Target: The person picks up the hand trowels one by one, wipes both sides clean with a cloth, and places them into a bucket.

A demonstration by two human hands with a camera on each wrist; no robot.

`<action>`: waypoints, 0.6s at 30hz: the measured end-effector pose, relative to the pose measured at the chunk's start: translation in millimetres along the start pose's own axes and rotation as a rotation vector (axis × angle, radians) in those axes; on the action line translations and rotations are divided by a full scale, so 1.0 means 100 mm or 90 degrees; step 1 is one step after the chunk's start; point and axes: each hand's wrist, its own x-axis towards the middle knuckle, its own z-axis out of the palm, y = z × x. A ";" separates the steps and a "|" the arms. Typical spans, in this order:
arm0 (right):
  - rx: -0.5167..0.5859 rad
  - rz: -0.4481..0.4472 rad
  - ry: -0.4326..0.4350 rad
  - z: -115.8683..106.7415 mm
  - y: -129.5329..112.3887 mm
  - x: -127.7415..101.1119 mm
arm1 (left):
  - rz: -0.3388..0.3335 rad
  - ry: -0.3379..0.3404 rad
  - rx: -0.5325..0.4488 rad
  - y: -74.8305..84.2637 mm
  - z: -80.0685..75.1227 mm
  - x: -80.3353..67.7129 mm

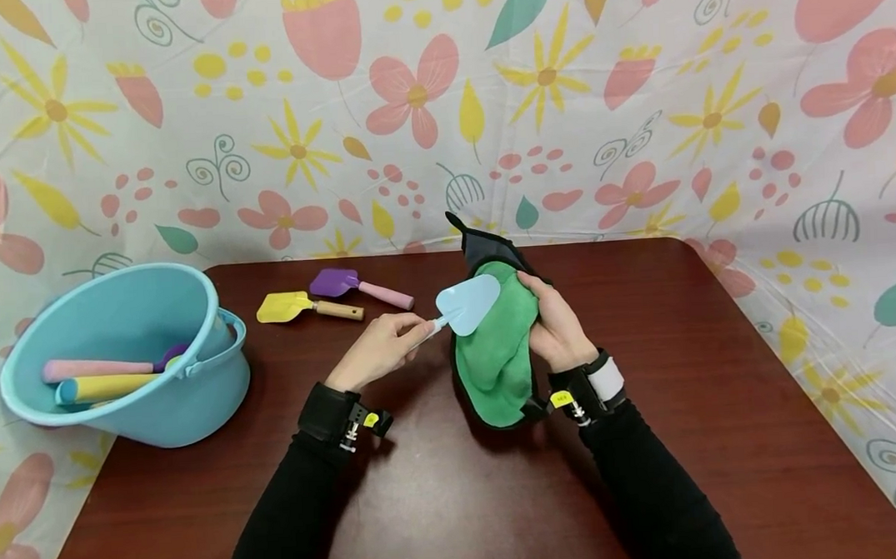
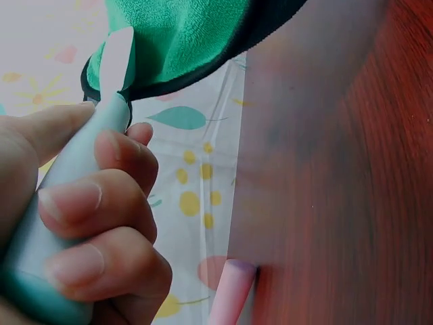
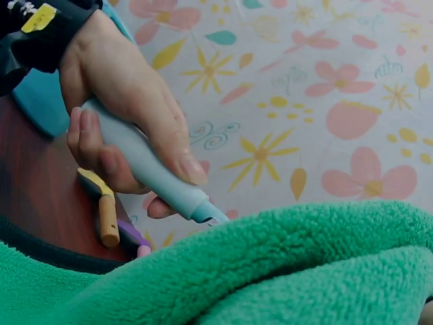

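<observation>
Light blue trowel: in the air over the table (image 1: 428, 501), right of its middle; blade (image 1: 469, 305) over the near face of the green cloth (image 1: 497, 377), full contact not certain.
Left hand (image 1: 379, 349): gripping the trowel by its handle (image 3: 145, 162), fingers curled round, thumb laid along it.
Right hand (image 1: 558, 325): holding the black-edged cloth by its right side, thumb in front; remaining fingers mostly hidden.
Yellow trowel (image 1: 284, 307): lying at the far left of the table, unheld, wooden handle pointing right.
Purple trowel (image 1: 335, 283): just beyond the yellow one, unheld, pink handle pointing right.
Blue bucket (image 1: 213, 398): at the left, containing a pink handle (image 1: 99, 370) and a yellow handle (image 1: 115, 386); contents partly hidden.
Work on blue trowel: judged under way and incomplete, since both trowel and cloth are in hand.
Work on other tools: cannot be determined; nothing visible separates finished from unfinished.
Outstanding: in my judgement, at least the release of trowel and cloth.
</observation>
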 end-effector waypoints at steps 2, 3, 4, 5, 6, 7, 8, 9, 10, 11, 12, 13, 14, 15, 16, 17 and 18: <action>-0.001 0.002 -0.003 -0.01 -0.01 -0.02 | 0.000 0.008 0.010 0.01 0.00 -0.01; -0.001 0.002 -0.004 -0.01 -0.01 -0.03 | -0.001 0.013 0.014 0.01 0.00 -0.01; 0.001 0.002 -0.006 -0.01 -0.01 -0.04 | -0.002 0.019 0.016 0.02 0.01 -0.01; 0.001 0.004 -0.009 -0.01 -0.01 -0.04 | -0.003 0.026 0.019 0.03 0.01 -0.01; 0.000 0.006 -0.011 -0.01 0.00 -0.05 | -0.002 0.034 0.021 0.04 0.01 0.00; 0.000 0.010 -0.014 0.00 0.01 -0.06 | -0.002 0.042 0.023 0.05 0.02 0.00; -0.001 0.014 -0.014 0.00 0.02 -0.07 | -0.001 0.049 0.023 0.06 0.02 0.01; -0.006 0.021 -0.015 0.00 0.04 -0.07 | 0.002 0.057 0.024 0.07 0.03 0.01; -0.014 0.027 -0.020 0.01 0.06 -0.08 | 0.006 0.066 0.025 0.09 0.03 0.02; -0.020 0.035 -0.023 0.01 0.08 -0.09 | 0.010 0.073 0.026 0.11 0.04 0.03; -0.029 0.042 -0.024 0.01 0.11 -0.10 | 0.015 0.078 0.021 0.13 0.04 0.04; -0.037 0.049 -0.025 0.01 0.13 -0.10 | 0.020 0.080 0.018 0.15 0.05 0.04; -0.044 0.055 -0.027 0.01 0.16 -0.10 | 0.026 0.081 0.013 0.17 0.06 0.05; -0.048 0.060 -0.032 0.02 0.19 -0.10 | 0.030 0.082 0.009 0.19 0.07 0.05; -0.051 0.062 -0.033 0.02 0.21 -0.09 | 0.031 0.079 0.003 0.21 0.07 0.06; -0.050 0.064 -0.033 0.02 0.23 -0.08 | 0.032 0.075 -0.004 0.22 0.08 0.06; -0.052 0.065 -0.031 0.02 0.25 -0.08 | 0.031 0.069 -0.012 0.23 0.09 0.06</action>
